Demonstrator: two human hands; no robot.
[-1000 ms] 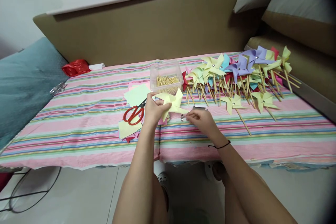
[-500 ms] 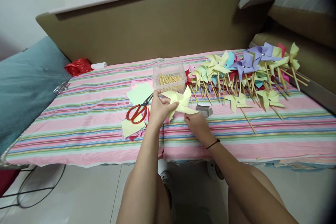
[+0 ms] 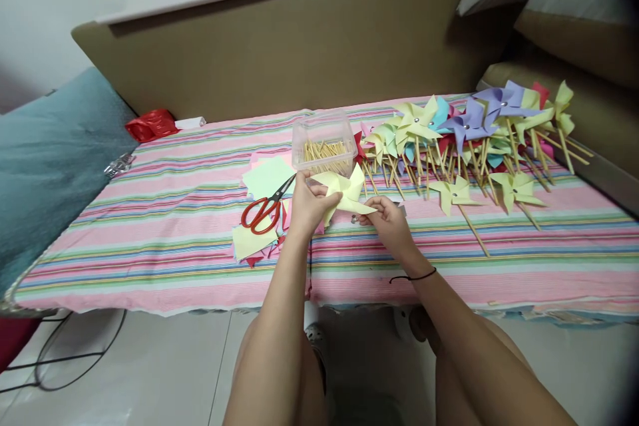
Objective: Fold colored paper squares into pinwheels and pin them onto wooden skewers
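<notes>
My left hand (image 3: 308, 208) pinches the yellow pinwheel (image 3: 351, 192) tight, midway along the couch (image 3: 150, 239), back from its front edge; my right hand (image 3: 392, 225) bunches fingers at a blade tip, grip unclear. Loosen that left pinch and folds could spring open.

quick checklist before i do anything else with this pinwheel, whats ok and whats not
1. Pinwheel held by left hand: ok.
2. Right hand gripping a blade: cannot tell; it is at the tip.
3. Sticks available: ok, plenty in the box.
4. Pinwheel on a stick: not ok, none shows.
5. Scissors well clear of left hand: not ok, points close beside it.
</notes>
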